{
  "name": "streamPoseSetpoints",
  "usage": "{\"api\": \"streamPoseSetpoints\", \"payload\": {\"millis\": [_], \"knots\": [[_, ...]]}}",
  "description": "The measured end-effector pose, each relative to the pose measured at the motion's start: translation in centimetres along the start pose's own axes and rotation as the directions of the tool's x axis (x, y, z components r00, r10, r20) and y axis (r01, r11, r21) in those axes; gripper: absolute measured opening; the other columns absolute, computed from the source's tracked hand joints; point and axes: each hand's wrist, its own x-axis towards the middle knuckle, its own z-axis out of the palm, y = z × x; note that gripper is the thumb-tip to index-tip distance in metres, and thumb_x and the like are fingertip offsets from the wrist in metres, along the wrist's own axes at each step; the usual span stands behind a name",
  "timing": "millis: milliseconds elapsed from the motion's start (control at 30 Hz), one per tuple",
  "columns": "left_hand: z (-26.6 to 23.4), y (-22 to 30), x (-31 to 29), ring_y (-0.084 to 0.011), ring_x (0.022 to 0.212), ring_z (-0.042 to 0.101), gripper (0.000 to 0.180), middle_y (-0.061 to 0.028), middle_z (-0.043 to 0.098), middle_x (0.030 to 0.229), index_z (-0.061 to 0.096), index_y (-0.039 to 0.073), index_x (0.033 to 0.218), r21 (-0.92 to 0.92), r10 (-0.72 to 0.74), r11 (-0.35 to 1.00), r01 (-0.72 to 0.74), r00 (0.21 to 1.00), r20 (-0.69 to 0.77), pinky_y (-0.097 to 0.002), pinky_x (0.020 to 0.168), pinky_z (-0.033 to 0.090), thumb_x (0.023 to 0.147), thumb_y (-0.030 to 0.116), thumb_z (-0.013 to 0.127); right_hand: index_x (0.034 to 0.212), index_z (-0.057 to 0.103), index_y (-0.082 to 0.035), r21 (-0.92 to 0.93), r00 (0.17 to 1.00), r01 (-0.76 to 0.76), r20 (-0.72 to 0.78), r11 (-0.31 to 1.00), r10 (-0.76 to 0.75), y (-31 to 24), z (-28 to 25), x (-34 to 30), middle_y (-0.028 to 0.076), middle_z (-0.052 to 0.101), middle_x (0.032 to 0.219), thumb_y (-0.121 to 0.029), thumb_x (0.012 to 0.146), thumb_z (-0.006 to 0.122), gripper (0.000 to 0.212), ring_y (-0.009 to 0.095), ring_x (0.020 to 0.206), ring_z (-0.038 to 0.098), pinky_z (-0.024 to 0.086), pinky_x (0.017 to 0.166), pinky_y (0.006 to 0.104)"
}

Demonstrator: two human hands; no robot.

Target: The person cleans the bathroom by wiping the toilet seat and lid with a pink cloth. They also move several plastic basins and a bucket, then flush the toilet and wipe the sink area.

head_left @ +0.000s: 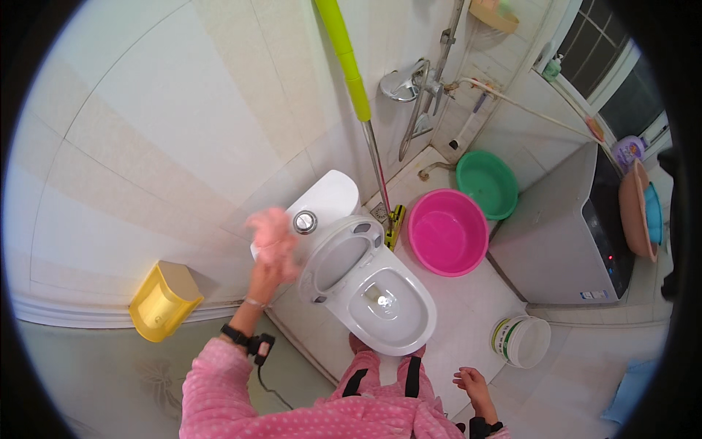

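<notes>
My left hand (272, 245) is raised at the left side of the white toilet tank (333, 192), close to the round silver flush button (305, 222). Motion smears it into a pinkish blur, so its fingers and anything in them cannot be made out. The toilet lid and seat (340, 257) stand up against the tank. Below them the toilet bowl (387, 307) lies uncovered, with a little water at the bottom. Low on the right, my right hand (472, 382) hangs with loosely bent fingers apart and nothing in them.
A green-handled mop (355, 80) leans beside the tank. Right of it stand a pink basin (447, 233), a green basin (486, 184) and a grey washing machine (559, 227). A white bucket (523, 342) is on the floor. A yellow holder (164, 301) is at the left wall.
</notes>
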Motion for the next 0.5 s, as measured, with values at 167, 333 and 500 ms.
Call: {"api": "streamPoseSetpoints", "payload": {"millis": [167, 333, 500], "knots": [[8.6, 2.8, 6.8, -0.0354, 0.101, 0.054, 0.038, -0.0198, 0.053, 0.117, 0.048, 0.003, 0.123, 0.552, 0.312, 0.762, -0.337, 0.939, 0.142, -0.0381, 0.085, 0.044, 0.087, 0.017, 0.05, 0.114, 0.051, 0.0, -0.011, 0.997, 0.056, 0.062, 0.998, -0.055, -1.2, 0.7, -0.5, 0.012, 0.062, 0.101, -0.026, 0.092, 0.052, 0.034, 0.02, 0.086, 0.063, 0.049, 0.077, 0.0287], [9.6, 2.1, 6.3, -0.0372, 0.105, 0.053, 0.039, -0.0217, 0.053, 0.116, 0.048, 0.005, 0.124, 0.441, 0.17, 0.873, -0.207, 0.978, 0.121, -0.0387, 0.087, 0.044, 0.086, 0.016, 0.05, 0.119, 0.049, 0.002, 0.032, 0.952, 0.079, 0.293, 0.996, -0.085, -6.3, 5.9, 1.6, 0.011, 0.061, 0.107, -0.025, 0.093, 0.051, 0.037, 0.018, 0.095, 0.061, 0.049, 0.083, 0.0273], [15.0, -0.3, -1.3, -0.037, 0.102, 0.054, 0.035, -0.021, 0.057, 0.111, 0.051, 0.003, 0.12, 0.339, -0.01, 0.939, -0.054, 0.983, 0.184, -0.0382, 0.085, 0.044, 0.087, 0.014, 0.049, 0.134, 0.032, -0.002, 0.331, 0.803, 0.097, 0.531, 0.938, -0.271, -14.0, 17.6, 6.2, 0.013, 0.04, 0.133, -0.042, 0.095, 0.042, 0.057, 0.021, 0.117, 0.047, 0.041, 0.097, 0.036]]}}
